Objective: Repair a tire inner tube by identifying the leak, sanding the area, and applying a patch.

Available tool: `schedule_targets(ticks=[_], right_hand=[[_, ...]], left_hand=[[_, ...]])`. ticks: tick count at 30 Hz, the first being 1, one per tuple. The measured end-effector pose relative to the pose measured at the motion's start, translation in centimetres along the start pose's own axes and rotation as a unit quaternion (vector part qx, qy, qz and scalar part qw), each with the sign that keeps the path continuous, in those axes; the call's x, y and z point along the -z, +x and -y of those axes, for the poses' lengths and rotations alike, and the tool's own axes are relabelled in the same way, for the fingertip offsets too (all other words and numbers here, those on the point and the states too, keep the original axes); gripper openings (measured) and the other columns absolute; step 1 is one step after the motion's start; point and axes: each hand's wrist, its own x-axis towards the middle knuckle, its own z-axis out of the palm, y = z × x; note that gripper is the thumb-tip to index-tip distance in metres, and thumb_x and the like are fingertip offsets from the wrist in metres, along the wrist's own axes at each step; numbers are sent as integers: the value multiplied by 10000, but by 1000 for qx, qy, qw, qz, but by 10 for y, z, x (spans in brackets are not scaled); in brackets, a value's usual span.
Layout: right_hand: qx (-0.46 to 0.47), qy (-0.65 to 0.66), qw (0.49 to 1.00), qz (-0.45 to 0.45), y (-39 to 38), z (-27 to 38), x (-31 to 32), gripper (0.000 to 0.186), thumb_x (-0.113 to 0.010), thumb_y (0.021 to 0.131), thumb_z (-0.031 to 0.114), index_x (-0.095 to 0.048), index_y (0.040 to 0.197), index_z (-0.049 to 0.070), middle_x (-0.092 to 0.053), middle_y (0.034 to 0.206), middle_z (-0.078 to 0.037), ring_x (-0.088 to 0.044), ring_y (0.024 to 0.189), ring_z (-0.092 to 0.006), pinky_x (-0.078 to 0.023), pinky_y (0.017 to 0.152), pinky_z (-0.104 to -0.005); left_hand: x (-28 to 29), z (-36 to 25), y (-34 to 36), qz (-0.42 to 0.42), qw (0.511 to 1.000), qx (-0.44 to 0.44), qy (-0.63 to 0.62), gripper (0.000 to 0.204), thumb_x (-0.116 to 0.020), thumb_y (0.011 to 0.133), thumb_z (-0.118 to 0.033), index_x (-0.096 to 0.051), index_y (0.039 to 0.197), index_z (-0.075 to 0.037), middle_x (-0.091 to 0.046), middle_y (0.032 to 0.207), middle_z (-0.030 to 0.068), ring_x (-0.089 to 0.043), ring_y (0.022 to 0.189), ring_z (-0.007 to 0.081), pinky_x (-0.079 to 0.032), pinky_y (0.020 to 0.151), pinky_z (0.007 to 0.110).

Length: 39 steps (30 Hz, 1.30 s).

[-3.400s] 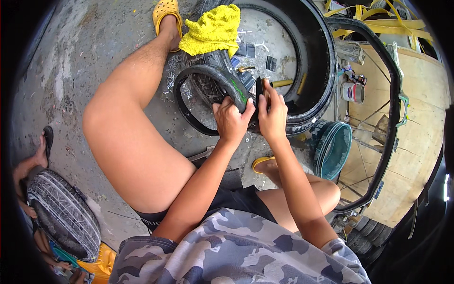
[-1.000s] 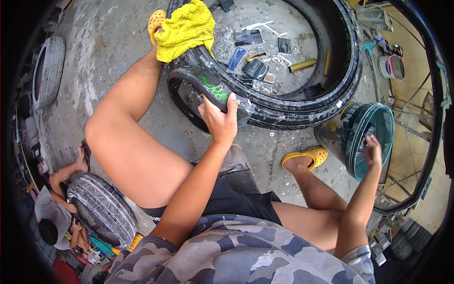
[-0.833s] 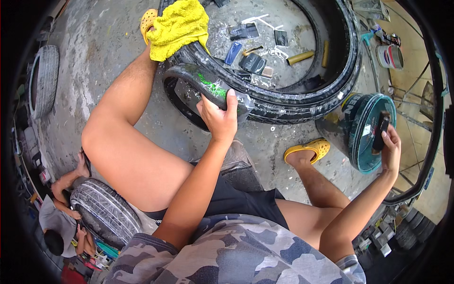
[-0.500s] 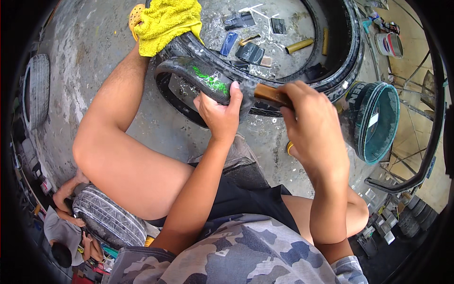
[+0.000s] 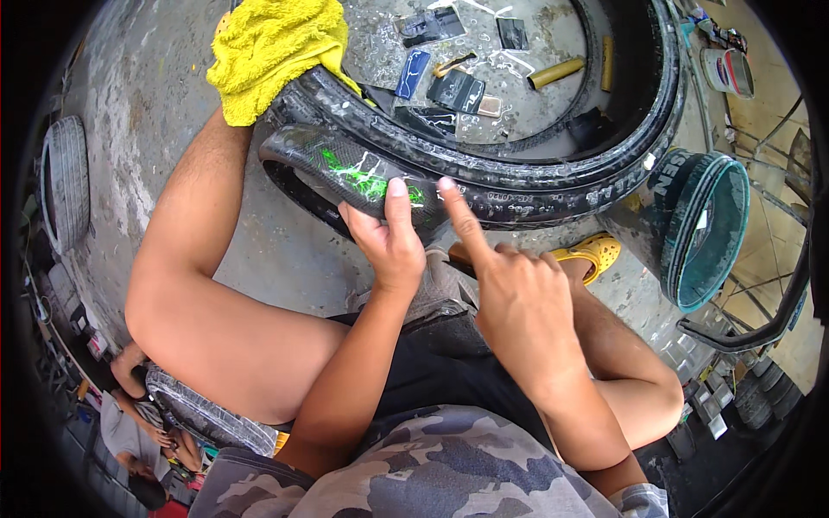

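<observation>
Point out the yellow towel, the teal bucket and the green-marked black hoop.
Yellow towel (image 5: 278, 57): head view, middle of its folds.
Teal bucket (image 5: 724, 250): head view, its inner wall.
Green-marked black hoop (image 5: 358, 180): head view, its outer surface, among the green marks.

Bright yellow terry towel (image 5: 276, 56); black tyre (image 5: 540, 207) flecked white; black ring (image 5: 350, 173), finely crosshatched, scrawled neon green and white; teal-lined bucket (image 5: 724, 233); yellow clog (image 5: 603, 253); grey camouflage shirt (image 5: 423, 470); black shorts (image 5: 445, 375).

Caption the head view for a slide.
Left hand grips green-marked black ring beside tire, right hand extending index finger.
</observation>
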Motion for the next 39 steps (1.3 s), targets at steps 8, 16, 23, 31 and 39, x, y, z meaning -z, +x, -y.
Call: schedule_targets(ticks=[8, 16, 23, 31, 39], right_hand=[[-10, 40, 999, 20, -3, -8, -18, 913, -614, 778, 72, -196, 1558, 301, -628, 628, -68, -641, 554, -232, -505, 575, -351], [6, 172, 981, 96, -1, -25, -3, 915, -591, 753, -47, -227, 1548, 224, -611, 660, -119, -630, 630, -303, -498, 659, -425], [-21, 236, 966, 105, 13, -35, 2, 892, -582, 750, -64, -273, 1534, 229, -609, 683, -135, -623, 635, -331, -499, 692, -442], [8, 173, 981, 83, 13, -19, -7, 934, -596, 718, -50, -299, 1528, 310, -595, 650, -86, -607, 588, -263, -482, 628, -359], [-15, 182, 979, 92, -1, -25, -4, 896, -576, 754, -51, -283, 1531, 286, -626, 668, -137, -627, 583, -302, -511, 624, -412]], left_hand=[[1, -23, 1, 32, 991, 53, -119, 285, -512, 972, -187, -557, 1144, 36, -603, 1106, 100, -568, 974, 152, -451, 876, 302], [3, -20, 2, 7, 993, 65, -96, 378, -528, 930, -173, -512, 1204, 86, -589, 1157, 156, -573, 1020, 203, -457, 909, 333], [-14, -32, 8, 4, 999, 43, -24, 312, -470, 895, -299, -466, 916, 12, -484, 821, 81, -469, 762, 162, -389, 660, 297], [-11, -31, 9, 1, 999, 50, 16, 378, -472, 870, -364, -441, 778, 1, -459, 727, 64, -463, 684, 160, -373, 612, 292], [-9, -26, 5, -5, 998, 56, -28, 349, -494, 928, -321, -520, 889, 25, -542, 831, 78, -525, 778, 163, -436, 706, 295]])
